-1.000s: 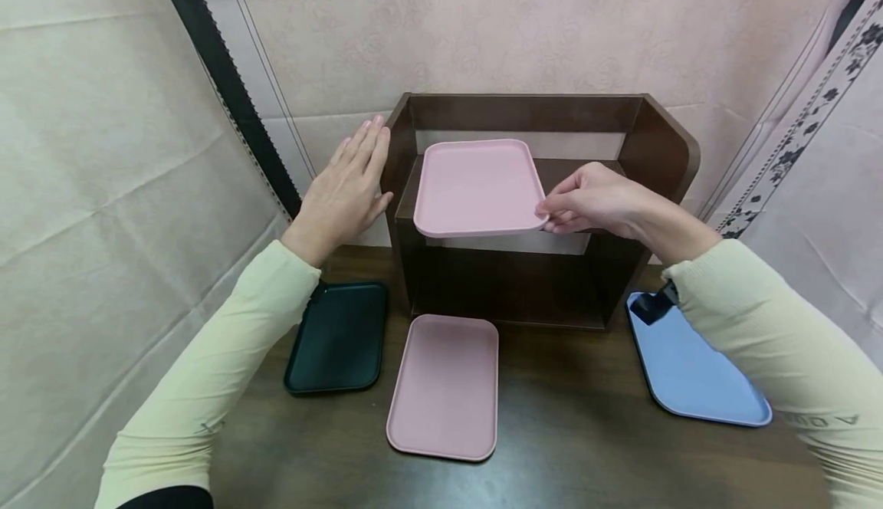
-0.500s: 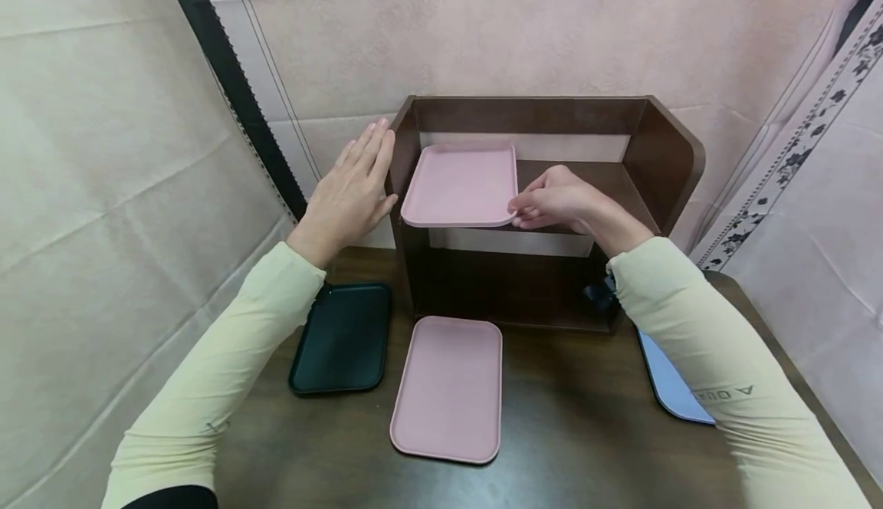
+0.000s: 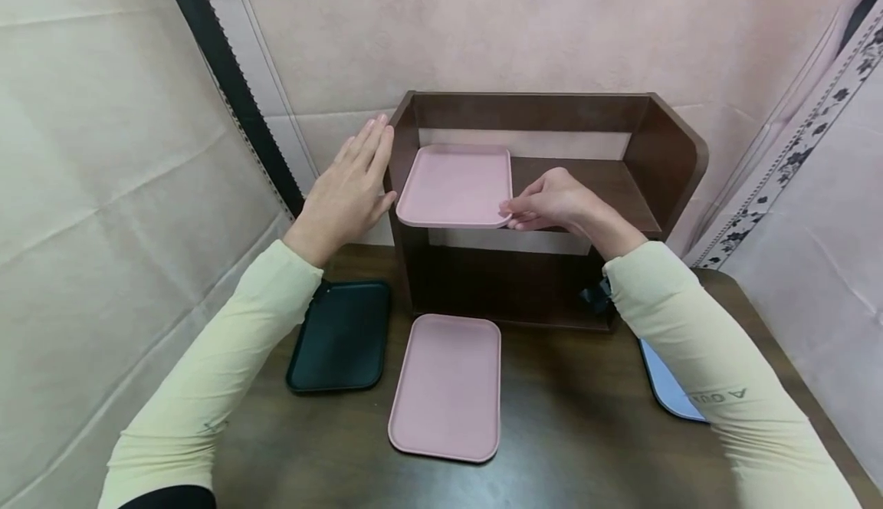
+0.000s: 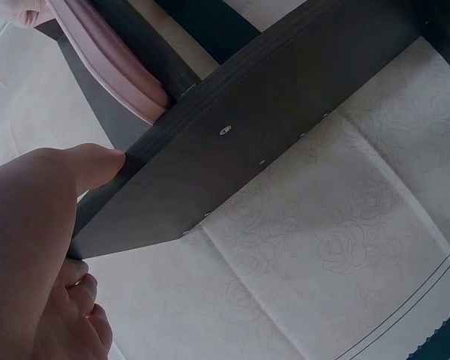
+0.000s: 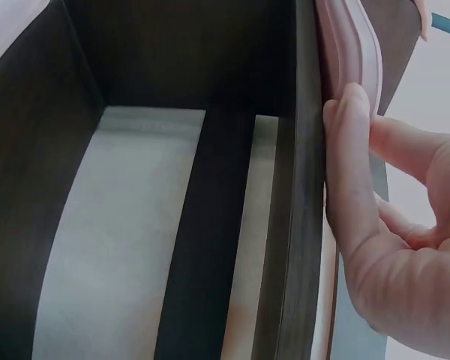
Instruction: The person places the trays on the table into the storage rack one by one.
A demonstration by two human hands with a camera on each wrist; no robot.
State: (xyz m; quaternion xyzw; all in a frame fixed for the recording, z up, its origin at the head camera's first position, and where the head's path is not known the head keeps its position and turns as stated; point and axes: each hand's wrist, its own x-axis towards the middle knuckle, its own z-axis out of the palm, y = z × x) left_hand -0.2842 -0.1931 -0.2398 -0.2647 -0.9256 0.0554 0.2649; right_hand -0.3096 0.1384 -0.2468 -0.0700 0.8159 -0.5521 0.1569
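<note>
A pink rectangular tray point(image 3: 455, 187) lies at the left end of the upper board of a dark brown wooden shelf point(image 3: 667, 152). My right hand point(image 3: 557, 204) pinches the tray's front right corner; the right wrist view shows thumb and fingers on the tray rim point(image 5: 352, 45). My left hand point(image 3: 348, 187) rests with straight fingers along the shelf's left side panel point(image 4: 262, 127), its thumb point(image 4: 97, 165) at the front edge. A second pink tray point(image 3: 447, 390) lies on the table in front of the shelf.
A dark green tray point(image 3: 339, 336) lies left of the second pink tray on the brown table point(image 3: 552, 432). At the right, a blue tray point(image 3: 667, 385) is partly hidden under my right forearm. Pale cloth point(image 3: 524, 26) hangs behind and on both sides.
My right hand has moved left with the pink tray, which has gone from in front of the upper board to its left end. The left hand has stayed at the side panel.
</note>
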